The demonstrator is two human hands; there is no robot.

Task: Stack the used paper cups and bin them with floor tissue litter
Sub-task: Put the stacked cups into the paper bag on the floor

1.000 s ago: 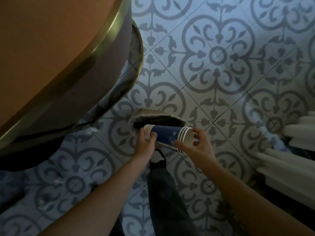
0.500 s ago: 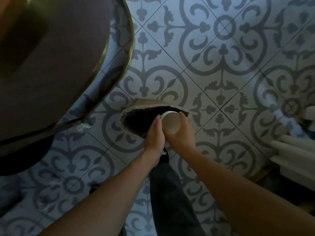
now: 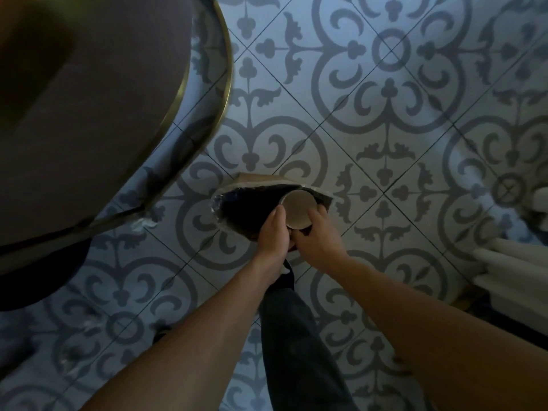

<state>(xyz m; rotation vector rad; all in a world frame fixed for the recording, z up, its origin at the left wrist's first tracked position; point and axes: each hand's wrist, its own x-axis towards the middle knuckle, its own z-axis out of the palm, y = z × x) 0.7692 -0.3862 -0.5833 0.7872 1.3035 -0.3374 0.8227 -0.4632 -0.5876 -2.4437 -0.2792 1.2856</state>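
The stack of paper cups (image 3: 298, 209) stands upright with its open mouth facing me, over the right side of the bin bag's opening. My left hand (image 3: 272, 236) grips its left side and my right hand (image 3: 319, 237) wraps its right side, so the blue walls are hidden. The bin is a brown paper bag with a dark liner (image 3: 241, 207), gaping open on the patterned tile floor. A small white scrap of tissue (image 3: 143, 224) lies on the floor by the table's edge, left of the bag.
A round table with a brass rim (image 3: 204, 93) overhangs the upper left, its dark base (image 3: 44, 280) below. A white radiator (image 3: 510, 262) stands at the right edge. My dark trouser leg (image 3: 296, 336) reaches toward the bag between my arms.
One second ago the cup stack lay sideways between my hands. It has been turned mouth-up and brought down to the bag's opening, with both hands closing in around it.
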